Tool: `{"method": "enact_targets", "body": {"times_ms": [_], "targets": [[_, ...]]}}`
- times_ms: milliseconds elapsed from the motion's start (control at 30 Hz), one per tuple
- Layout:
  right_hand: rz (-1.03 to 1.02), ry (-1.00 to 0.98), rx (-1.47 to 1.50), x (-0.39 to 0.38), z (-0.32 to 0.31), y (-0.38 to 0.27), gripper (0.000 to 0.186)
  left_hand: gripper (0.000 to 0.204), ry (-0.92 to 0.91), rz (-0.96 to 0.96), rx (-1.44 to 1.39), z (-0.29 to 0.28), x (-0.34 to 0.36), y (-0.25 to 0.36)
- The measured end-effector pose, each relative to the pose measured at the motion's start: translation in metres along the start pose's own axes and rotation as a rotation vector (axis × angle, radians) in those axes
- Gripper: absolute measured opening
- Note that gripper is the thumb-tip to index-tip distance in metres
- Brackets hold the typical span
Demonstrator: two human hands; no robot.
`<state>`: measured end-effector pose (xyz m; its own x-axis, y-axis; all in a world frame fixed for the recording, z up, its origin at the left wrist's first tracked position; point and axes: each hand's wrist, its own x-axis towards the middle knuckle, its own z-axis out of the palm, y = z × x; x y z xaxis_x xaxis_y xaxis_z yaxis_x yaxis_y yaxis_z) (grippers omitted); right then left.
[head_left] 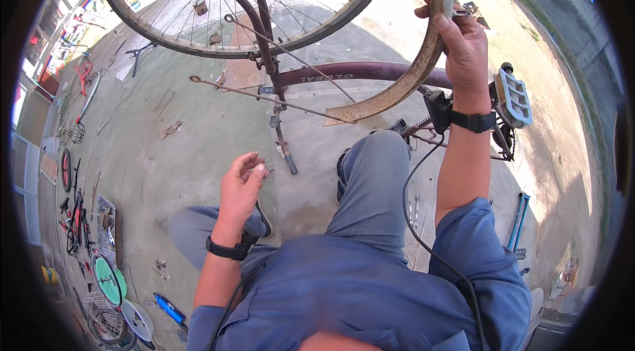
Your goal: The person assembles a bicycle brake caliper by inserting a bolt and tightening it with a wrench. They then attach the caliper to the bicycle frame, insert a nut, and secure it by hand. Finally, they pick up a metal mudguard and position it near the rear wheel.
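Right now my right hand [465, 46] is clenched around the rusty curved metal mudguard [403, 80], gripping it near its upper stretch, fingers wrapped over the outer face and thumb behind. The mudguard hangs in front of the maroon tubular bicycle frame [357, 72], arcing down and leftward to a free tip just above the concrete ground [198, 152], with its thin wire stays [264, 96] jutting out to the left. My right arm is raised and nearly straight up from the elbow, wrist bent slightly inward, a black wristband showing.

My left hand [241, 185] hovers low, over my left knee, holding nothing I can make out; the fingers are loosely curled with thumb and forefinger tips close together, as if pinching something tiny, though I cannot tell whether anything sits there.

To handle this well, I judge I should keep the grip firm but not twist, since the thin stays could snag the spoked bicycle wheel [245, 0] above, and steady the loose lower end with the free hand. The grey block pedal [513, 96] sits just beside my right wrist.
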<state>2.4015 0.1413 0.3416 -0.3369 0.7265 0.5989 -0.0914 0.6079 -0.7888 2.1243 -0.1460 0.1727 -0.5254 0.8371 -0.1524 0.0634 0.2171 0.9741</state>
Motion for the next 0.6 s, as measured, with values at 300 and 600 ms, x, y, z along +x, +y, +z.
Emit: {"method": "enact_targets", "body": {"times_ms": [300, 600], "targets": [[0.021, -0.072, 0.039, 0.004, 0.013, -0.001, 0.046, 0.037, 0.0, 0.015, 0.002, -0.003, -0.001, -0.005], [0.049, -0.161, 0.057, 0.014, 0.042, -0.013, 0.053, 0.038, 0.004, 0.046, 0.01, -0.003, -0.001, -0.01]]}}
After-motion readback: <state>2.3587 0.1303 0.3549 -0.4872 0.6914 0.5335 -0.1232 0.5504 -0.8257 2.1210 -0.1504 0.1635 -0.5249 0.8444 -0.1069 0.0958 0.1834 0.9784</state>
